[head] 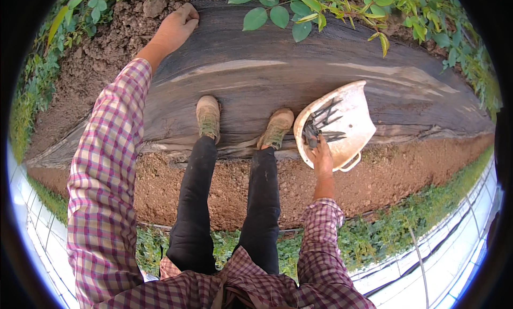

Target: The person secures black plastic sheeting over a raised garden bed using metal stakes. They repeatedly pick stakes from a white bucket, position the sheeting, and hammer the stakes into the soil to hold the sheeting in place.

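Observation:
At the upper left my left hand (178,26) is closed on the edge of a dark ground cover sheet (256,80), beside the loose soil. My right hand (323,158) reaches into a worn white plastic tub (350,112) at the right, its fingertips on dark pointed pegs (320,128). Several of these pegs lie together in the tub, which is tilted towards me. How firmly the right fingers hold any peg is partly hidden.
My shoes (208,114) stand on the sheet's near part. Clumpy soil (100,52) borders it at the upper left, and leafy stems (300,16) overhang its far edge. Behind me run bare earth (172,193), low green plants (380,237) and a pale wall with wires.

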Tool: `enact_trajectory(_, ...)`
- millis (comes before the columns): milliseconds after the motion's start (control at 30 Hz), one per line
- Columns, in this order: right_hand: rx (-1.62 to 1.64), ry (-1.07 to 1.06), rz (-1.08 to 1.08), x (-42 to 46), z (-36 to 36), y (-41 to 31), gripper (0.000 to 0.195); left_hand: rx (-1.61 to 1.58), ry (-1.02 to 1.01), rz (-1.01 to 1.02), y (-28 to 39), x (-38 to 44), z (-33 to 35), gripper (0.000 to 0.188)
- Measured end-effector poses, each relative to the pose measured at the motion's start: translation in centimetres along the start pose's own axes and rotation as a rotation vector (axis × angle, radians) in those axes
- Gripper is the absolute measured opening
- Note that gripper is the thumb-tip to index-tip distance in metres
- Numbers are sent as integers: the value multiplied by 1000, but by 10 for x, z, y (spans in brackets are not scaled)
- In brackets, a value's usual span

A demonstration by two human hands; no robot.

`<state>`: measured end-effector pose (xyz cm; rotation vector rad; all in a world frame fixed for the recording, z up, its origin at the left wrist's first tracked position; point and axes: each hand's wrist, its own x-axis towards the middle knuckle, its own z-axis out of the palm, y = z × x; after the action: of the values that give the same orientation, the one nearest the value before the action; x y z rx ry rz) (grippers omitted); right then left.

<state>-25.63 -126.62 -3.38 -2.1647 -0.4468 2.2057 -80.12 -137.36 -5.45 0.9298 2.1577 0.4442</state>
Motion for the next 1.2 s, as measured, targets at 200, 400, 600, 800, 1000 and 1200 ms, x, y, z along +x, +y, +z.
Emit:
enact_trajectory(200, -468, 246, -331, -3, 42, -4, 59, 78, 59, 53, 15, -6, -1, 19)
enact_trajectory(400, -610, -48, -395, -46, 203, -35, 15, 3, 82, -2, 29, -2, 2, 17)
enact_trajectory(600, -613, -287, -350, -68, 335, -55, 22, -65, 110, -48, 23, -6, 2, 15)
enact_trajectory(800, -269, -273, -180, -44, 372, -59, 21, -62, 96, -48, 28, -6, 2, 13)
enact_trajectory(1000, 83, -253, 67, -37, 416, -77, 15, -111, 64, -53, 25, -7, 0, 15)
enact_trajectory(1200, 204, -178, 161, -22, 446, -87, 16, -226, -43, 120, 13, -6, -2, 21)
